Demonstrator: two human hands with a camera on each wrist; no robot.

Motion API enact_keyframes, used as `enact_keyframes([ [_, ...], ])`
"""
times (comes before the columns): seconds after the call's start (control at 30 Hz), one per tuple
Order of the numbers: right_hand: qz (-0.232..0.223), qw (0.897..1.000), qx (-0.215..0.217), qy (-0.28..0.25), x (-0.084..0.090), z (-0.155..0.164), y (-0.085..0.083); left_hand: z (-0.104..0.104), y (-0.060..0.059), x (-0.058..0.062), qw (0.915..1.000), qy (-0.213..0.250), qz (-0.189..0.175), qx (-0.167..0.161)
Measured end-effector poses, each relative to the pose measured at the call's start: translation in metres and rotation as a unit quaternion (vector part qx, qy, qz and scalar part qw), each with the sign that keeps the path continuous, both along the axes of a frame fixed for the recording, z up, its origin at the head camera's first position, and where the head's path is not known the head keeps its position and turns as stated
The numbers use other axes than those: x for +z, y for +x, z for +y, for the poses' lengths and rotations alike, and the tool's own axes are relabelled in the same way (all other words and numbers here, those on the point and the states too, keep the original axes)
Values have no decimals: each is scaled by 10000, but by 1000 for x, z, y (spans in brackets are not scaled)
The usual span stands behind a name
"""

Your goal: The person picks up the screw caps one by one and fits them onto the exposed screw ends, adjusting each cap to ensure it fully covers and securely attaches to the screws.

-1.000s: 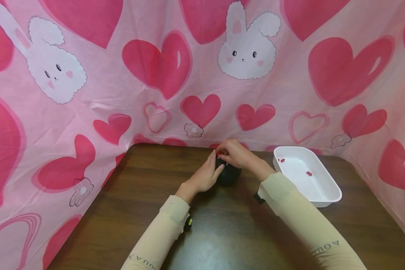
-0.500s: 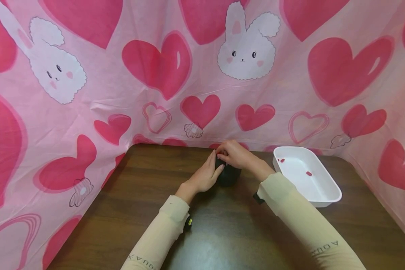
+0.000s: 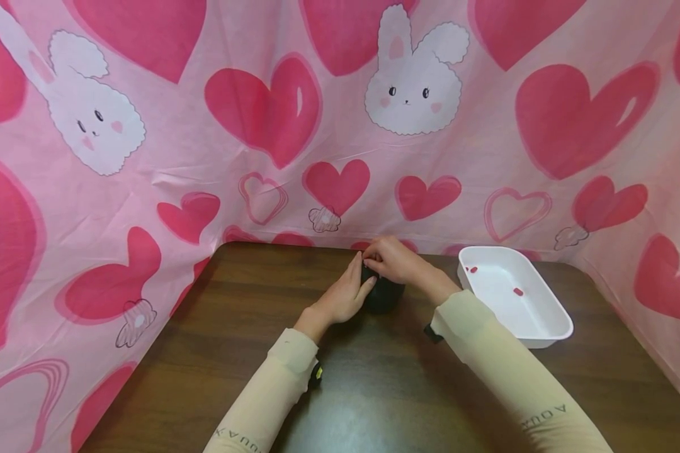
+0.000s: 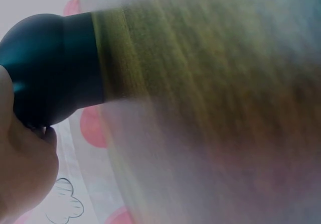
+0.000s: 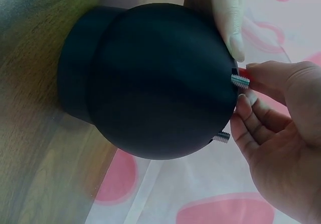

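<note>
A black rounded object (image 3: 384, 297) with a short cylindrical base stands on the table near its back edge. Threaded metal studs, one (image 5: 241, 81) nearer the hands and another (image 5: 221, 137) lower in the right wrist view, stick out of its domed end. My left hand (image 3: 340, 299) grips its left side, thumb on the near face. At the upper stud, my right hand (image 3: 395, 260) pinches a small red piece (image 5: 244, 73), mostly hidden by the fingers. In the left wrist view, the black object (image 4: 50, 58) appears sideways.
To the right, a white plastic tray (image 3: 544, 327) holds a few small red pieces (image 3: 518, 291). The brown wooden table (image 3: 232, 352) meets a pink heart-and-rabbit cloth (image 3: 340, 138) at the back and sides.
Both hands stay in place at the black object. The right fingers shift slightly, and less of the red piece shows between them now.
</note>
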State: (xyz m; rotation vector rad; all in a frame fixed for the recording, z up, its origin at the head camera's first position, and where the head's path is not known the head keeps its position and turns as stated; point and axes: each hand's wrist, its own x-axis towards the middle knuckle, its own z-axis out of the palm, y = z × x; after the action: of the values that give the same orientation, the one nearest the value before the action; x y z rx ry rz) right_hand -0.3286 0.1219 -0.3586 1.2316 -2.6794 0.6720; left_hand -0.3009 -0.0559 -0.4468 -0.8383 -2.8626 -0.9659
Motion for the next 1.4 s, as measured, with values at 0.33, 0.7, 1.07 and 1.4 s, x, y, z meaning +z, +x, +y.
enact_keyframes([
  [0.33, 7, 10000, -35, 12, 1, 1, 3, 0, -1, 3, 9998, -171, 8, 33],
  [0.7, 75, 9998, 47, 204, 1, 2, 1, 1, -2, 2, 9999, -144, 14, 35],
  [1.07, -365, 9992, 139, 118, 10, 11, 5, 1, 1, 2, 9999, 32, 156, -40],
  [1.4, -289, 9991, -75, 309, 15, 24, 7, 1, -1, -1, 9999, -97, 20, 18],
])
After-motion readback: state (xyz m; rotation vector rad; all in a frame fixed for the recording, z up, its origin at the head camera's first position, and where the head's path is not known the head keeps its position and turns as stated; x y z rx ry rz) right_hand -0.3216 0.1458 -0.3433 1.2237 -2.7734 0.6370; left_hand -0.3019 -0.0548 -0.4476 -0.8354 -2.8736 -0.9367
